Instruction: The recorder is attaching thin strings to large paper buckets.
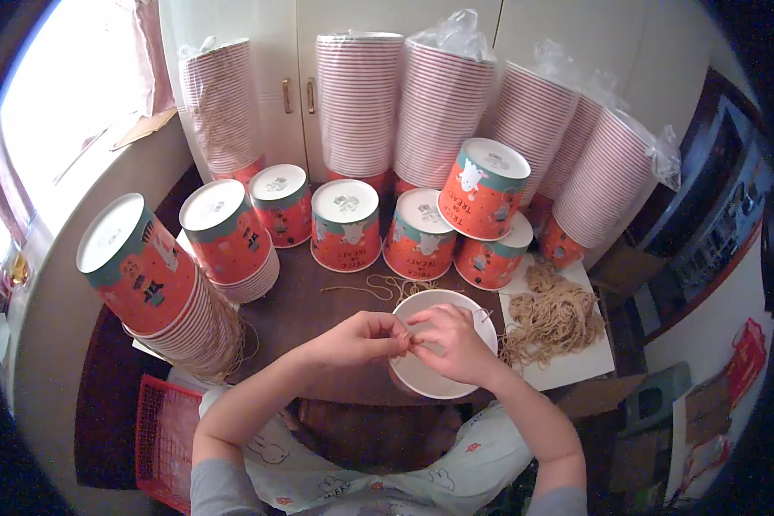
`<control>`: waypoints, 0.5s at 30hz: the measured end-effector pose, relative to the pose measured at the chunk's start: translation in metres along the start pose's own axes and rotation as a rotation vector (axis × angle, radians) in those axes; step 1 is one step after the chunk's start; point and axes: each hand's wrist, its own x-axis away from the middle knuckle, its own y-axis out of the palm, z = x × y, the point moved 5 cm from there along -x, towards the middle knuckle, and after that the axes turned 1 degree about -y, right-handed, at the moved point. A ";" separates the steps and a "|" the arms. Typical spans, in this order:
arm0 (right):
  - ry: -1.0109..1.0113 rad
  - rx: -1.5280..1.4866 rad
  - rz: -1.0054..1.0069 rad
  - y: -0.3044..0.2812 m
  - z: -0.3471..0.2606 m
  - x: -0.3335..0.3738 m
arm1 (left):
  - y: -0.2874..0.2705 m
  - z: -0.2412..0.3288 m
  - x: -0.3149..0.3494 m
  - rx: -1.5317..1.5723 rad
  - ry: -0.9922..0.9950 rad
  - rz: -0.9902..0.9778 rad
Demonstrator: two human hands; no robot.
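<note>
A paper bucket [430,378], white inside, stands open side up at the table's near edge. Above its mouth my left hand [365,335] and my right hand [451,344] meet, fingertips pinched together. Between them is a small bit of tan cord, mostly hidden by the fingers. A short piece of cord [485,316] shows at the bucket's right rim. Loose strands of tan cord [387,282] lie on the table just beyond the bucket. To the right, a tangled heap of the same cord [559,318] rests on a white sheet [589,357].
Upside-down orange and green buckets [346,228] line the table's far side, one [484,189] sitting on others. Nested stacks [159,267] stand at left. Tall plastic-wrapped stacks [361,103] rise behind. A red basket [159,439] is below left.
</note>
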 end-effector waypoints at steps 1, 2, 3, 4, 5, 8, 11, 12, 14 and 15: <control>0.036 -0.003 0.014 -0.001 0.001 0.001 | 0.000 0.000 0.000 0.001 -0.001 0.000; 0.072 -0.007 0.028 -0.002 0.002 0.002 | -0.001 0.000 0.000 0.015 0.000 0.009; 0.072 -0.008 0.025 -0.003 0.001 0.003 | -0.001 -0.001 0.000 0.031 0.001 0.021; 0.114 0.005 0.086 -0.008 0.002 0.004 | -0.002 0.000 0.001 0.033 0.000 0.022; 0.156 0.020 0.146 -0.013 0.001 0.007 | -0.003 0.000 0.001 -0.001 -0.009 0.033; 0.186 0.055 0.209 -0.019 -0.003 0.014 | -0.004 0.001 0.004 -0.054 -0.021 0.031; 0.214 0.095 0.228 -0.020 -0.015 0.019 | -0.004 -0.004 0.005 -0.052 -0.048 0.008; 0.212 0.094 0.225 -0.017 -0.020 0.020 | -0.004 -0.007 0.005 -0.031 -0.073 -0.004; 0.155 0.193 0.264 -0.009 -0.037 0.022 | -0.009 -0.014 0.005 0.049 -0.122 0.027; 0.102 0.222 0.228 -0.001 -0.048 0.022 | -0.012 -0.018 0.007 0.125 -0.170 0.059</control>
